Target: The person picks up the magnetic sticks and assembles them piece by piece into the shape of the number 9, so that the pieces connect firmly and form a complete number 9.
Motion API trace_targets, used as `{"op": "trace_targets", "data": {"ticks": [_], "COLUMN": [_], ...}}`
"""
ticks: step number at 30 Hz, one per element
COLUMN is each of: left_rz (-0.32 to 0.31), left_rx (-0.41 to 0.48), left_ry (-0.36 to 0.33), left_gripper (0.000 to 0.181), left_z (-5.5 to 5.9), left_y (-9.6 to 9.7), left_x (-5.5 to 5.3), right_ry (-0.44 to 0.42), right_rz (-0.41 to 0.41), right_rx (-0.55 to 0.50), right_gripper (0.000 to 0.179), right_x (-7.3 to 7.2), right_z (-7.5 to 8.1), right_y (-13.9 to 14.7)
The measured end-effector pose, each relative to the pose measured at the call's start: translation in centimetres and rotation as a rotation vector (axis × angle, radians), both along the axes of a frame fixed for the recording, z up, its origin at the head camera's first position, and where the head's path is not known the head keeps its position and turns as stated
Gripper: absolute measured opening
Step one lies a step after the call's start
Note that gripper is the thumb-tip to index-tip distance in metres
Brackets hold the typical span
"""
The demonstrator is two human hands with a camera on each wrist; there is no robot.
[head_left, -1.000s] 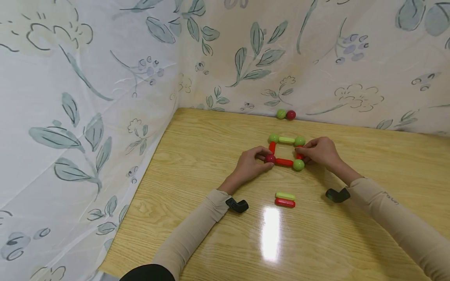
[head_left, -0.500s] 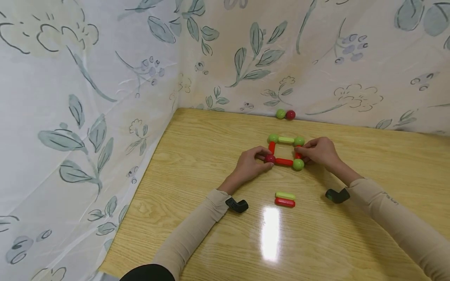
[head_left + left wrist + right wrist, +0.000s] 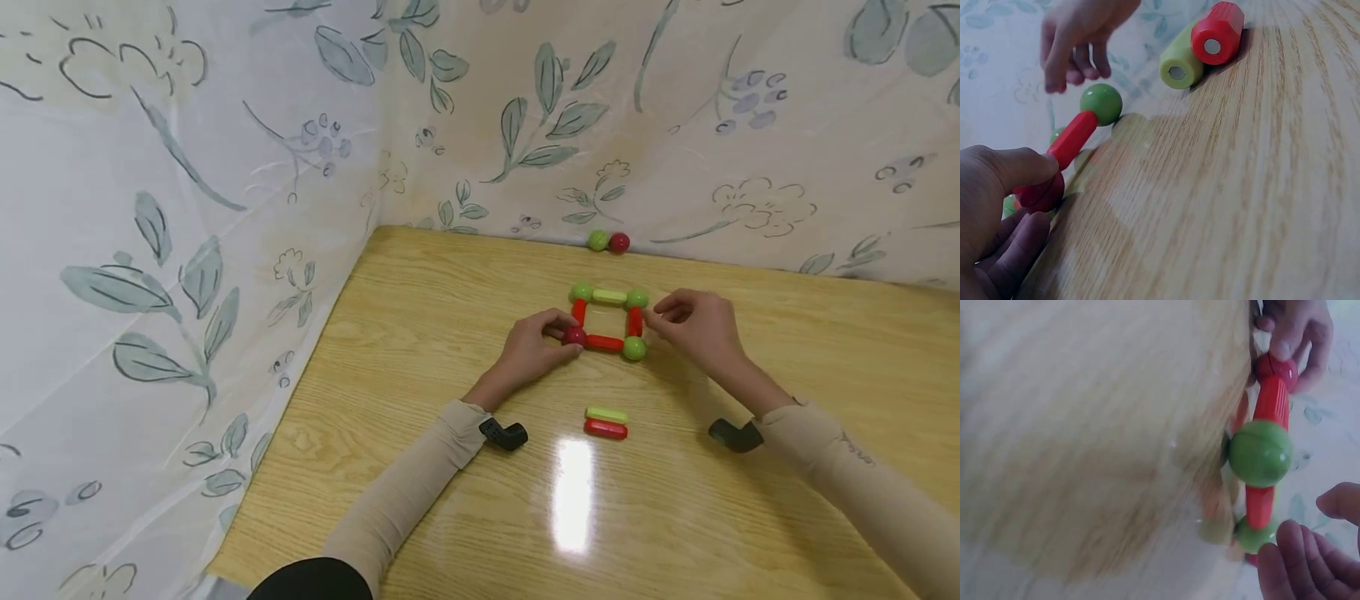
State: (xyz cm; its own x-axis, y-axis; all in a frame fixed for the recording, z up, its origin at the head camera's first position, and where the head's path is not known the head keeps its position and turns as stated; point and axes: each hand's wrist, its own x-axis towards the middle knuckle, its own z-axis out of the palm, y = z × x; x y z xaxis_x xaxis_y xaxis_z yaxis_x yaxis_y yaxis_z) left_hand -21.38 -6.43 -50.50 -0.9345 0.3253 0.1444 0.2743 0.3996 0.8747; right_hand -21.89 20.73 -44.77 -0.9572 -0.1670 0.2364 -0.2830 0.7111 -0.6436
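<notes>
A square of magnetic sticks and balls lies on the wooden table [image 3: 450,292]. Its near left corner is a dark red ball [image 3: 574,335], which my left hand [image 3: 528,348] pinches between thumb and fingers. Green balls form the other corners, among them the near right ball [image 3: 634,348]. Red sticks make the left, near and right sides; a yellow-green stick [image 3: 610,297] makes the far side. Just off the right red stick [image 3: 635,322] is my right hand [image 3: 699,327], holding nothing, its thumb and fingers apart in the right wrist view.
Nearer me, a loose yellow-green stick [image 3: 606,414] and a loose red stick [image 3: 606,429] lie side by side, metal discs showing on their ends in the left wrist view. A green ball [image 3: 597,240] and a red ball [image 3: 618,242] sit by the patterned backdrop [image 3: 480,125].
My right hand has let go of the right red stick and moved slightly right, uncovering it. My left hand keeps its hold on the red ball.
</notes>
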Motion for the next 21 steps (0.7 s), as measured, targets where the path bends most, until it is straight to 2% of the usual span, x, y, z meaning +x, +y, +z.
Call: {"op": "trace_targets", "data": {"ticks": [4,7,15,21], "left_rz": [0.01,0.002,0.011,0.008], "left_rx": [-0.006,-0.003,0.0,0.006], "left_ry": [0.0,0.005,0.008,0.02], "left_gripper": [0.031,0.03,0.03,0.03], "left_z": [0.1,0.1,0.1,-0.1], "left_y": [0.1,0.2,0.3,0.2], "left_x": [0.0,0.0,0.0,-0.1], "right_ry": [0.127,0.125,-0.022,-0.149], "right_rz": [0.09,0.179,0.438,0.556], "right_rx": [0.062,0.076,0.106,0.138], "right_gripper": [0.013,0.01,0.018,0.023], "right_x": [1.7,2.9,5.2,6.3], "right_z": [0.3,0.6,0.5,0.0], "right_y": [-0.6,-1.1,-2.4,-3.6]}}
